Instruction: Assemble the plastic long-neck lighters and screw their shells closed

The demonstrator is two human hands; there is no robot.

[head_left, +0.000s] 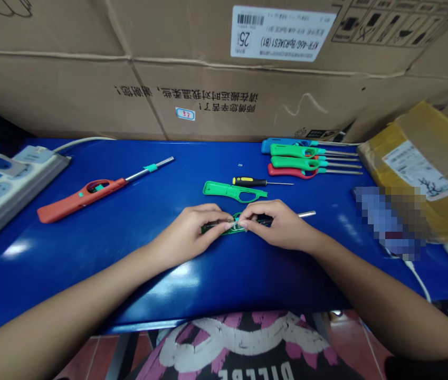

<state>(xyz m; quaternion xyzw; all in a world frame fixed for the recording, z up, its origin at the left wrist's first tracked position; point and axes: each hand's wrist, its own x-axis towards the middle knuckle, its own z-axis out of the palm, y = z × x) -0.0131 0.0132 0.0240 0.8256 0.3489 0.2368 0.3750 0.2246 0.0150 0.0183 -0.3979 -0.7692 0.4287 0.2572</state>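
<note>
My left hand (203, 227) and my right hand (273, 221) meet over an opened green lighter (229, 230) with a long metal nozzle. Both sets of fingers are closed at its middle, near the trigger loop, and they cover most of its inside. The nozzle tip (308, 214) sticks out past my right hand. Just beyond my hands lies the loose green half-shell (235, 191) of a lighter. Behind that rests a black and yellow screwdriver (249, 181), its shaft pointing right. A tiny metal part (240, 165) lies farther back.
An orange lighter (83, 199) lies at left beside a white power strip (0, 184). Several lighters (293, 162) are grouped at the back right. A yellow-taped box (425, 174) and a blurred-out phone-like item (392, 224) with a cable are at right. A large carton (192, 68) walls the back.
</note>
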